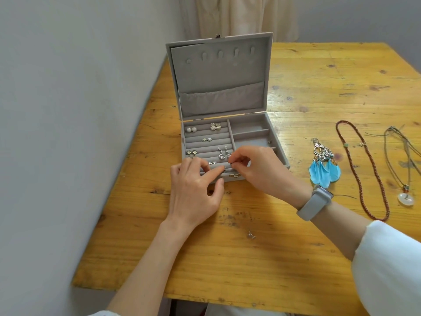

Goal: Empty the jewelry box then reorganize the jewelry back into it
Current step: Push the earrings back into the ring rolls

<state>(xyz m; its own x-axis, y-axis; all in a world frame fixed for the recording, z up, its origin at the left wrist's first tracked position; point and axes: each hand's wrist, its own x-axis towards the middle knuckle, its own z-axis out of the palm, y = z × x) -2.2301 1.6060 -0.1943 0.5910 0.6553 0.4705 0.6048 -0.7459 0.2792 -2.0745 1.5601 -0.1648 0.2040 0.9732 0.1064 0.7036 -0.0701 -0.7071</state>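
Clearly you are well into the refill stage: the jewelry box (227, 133) stands open at the centre of the frame on the wooden table (296, 258), its lid upright behind it, and the ring-roll section on its left side already carries several pairs. You have the pearl studs (191, 129) at the upper left of the rolls, a pair of sparkly drops (215, 126) to their right, small heart studs (207, 139) in the middle, greenish earrings (192, 153) low on the left and dangling crystal earrings (223, 153) just above your fingers.

Your right hand (262, 172) pinches a tiny dark earring (232, 164) between thumb and forefinger, right over the front roll. Your left hand (196, 190) rests on the box's front edge with fingers loosely bent, the forefinger reaching toward the same spot; whether it holds anything I cannot tell.

What remains, by my reading, lies outside the box. A small silver stud (251, 234) sits on the table below your hands. At the right of the frame wait the blue feather earrings (324, 165), the brown bead necklace (362, 174) and the cord necklace with a pale pendant (405, 197). The compartments on the box's right side show nothing yet, and the lid's hooks hang bare, so the larger pieces are still to go in
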